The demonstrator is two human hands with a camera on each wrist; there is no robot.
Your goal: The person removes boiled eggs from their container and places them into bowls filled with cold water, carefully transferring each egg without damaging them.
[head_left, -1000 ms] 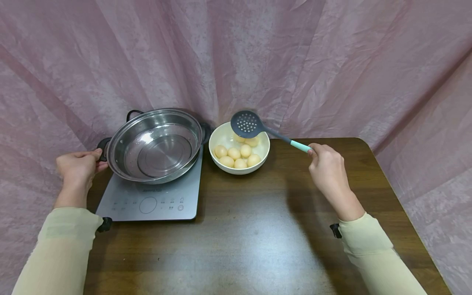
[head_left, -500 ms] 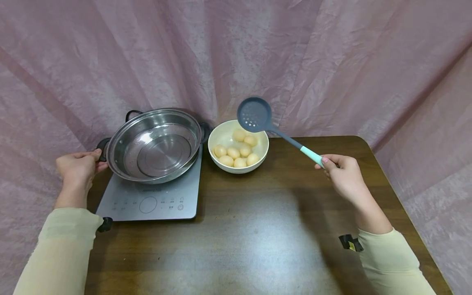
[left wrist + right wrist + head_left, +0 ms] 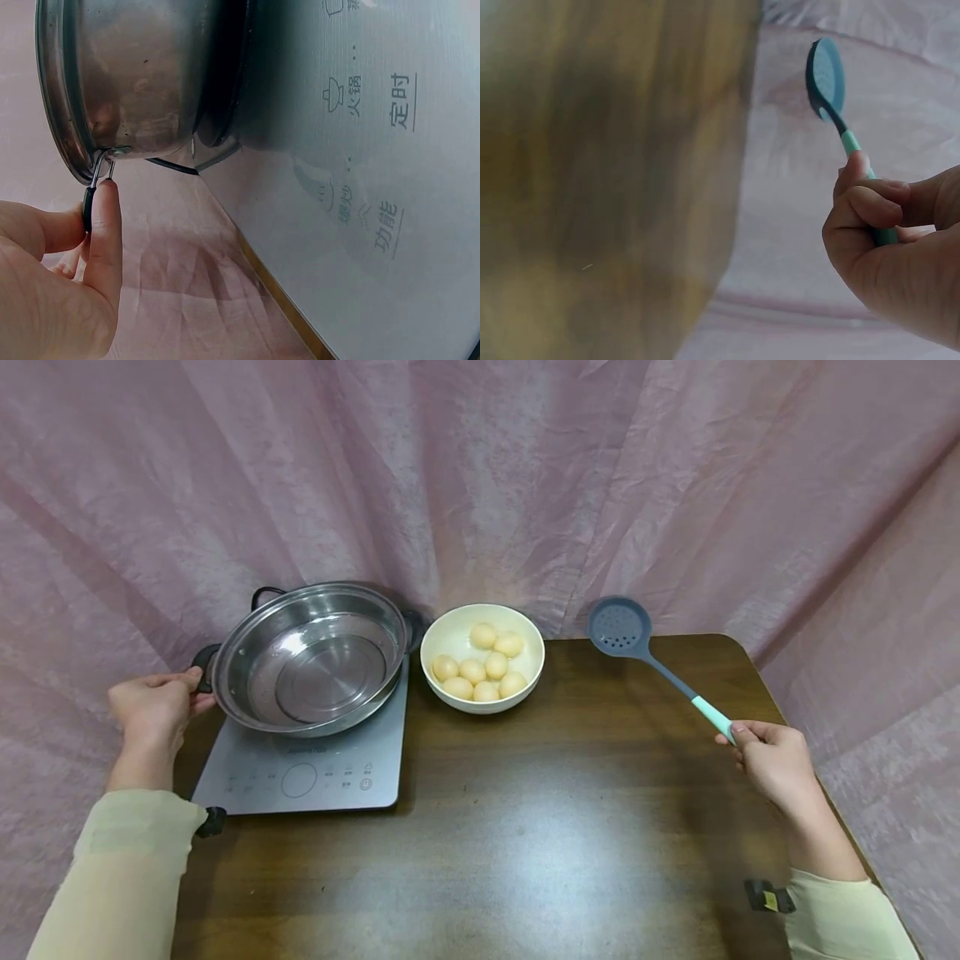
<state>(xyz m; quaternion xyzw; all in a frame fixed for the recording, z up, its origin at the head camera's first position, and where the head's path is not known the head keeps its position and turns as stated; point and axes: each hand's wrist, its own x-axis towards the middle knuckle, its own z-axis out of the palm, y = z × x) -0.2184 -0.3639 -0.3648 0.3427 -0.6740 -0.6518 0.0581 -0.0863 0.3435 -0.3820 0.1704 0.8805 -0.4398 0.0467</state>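
My left hand [image 3: 156,706] pinches the black side handle [image 3: 88,209] of a wide stainless steel pot [image 3: 330,672], thumb on one face and fingers on the other. Liquid lies in the pot's bottom. At the right, my right hand [image 3: 772,760] grips the mint-green handle [image 3: 712,718] of a dark grey skimmer [image 3: 619,625]. In the right wrist view the fingers [image 3: 866,210] curl round that handle, and the perforated head, with nothing on it, points away from the hand. A cream bowl [image 3: 437,631] holding several pale round eggs [image 3: 496,665] stands between the pot and the skimmer.
Under the pot is a silver induction cooker [image 3: 345,789] with touch controls along its front. The brown wooden table [image 3: 510,860] ends near the right forearm. A pink curtain [image 3: 525,485] hangs behind and at both sides. A black cable [image 3: 264,593] shows behind the pot.
My right hand has carried the skimmer from over the egg bowl rightward and nearer to me, towards the table's right edge. The left hand stays at the pot handle.
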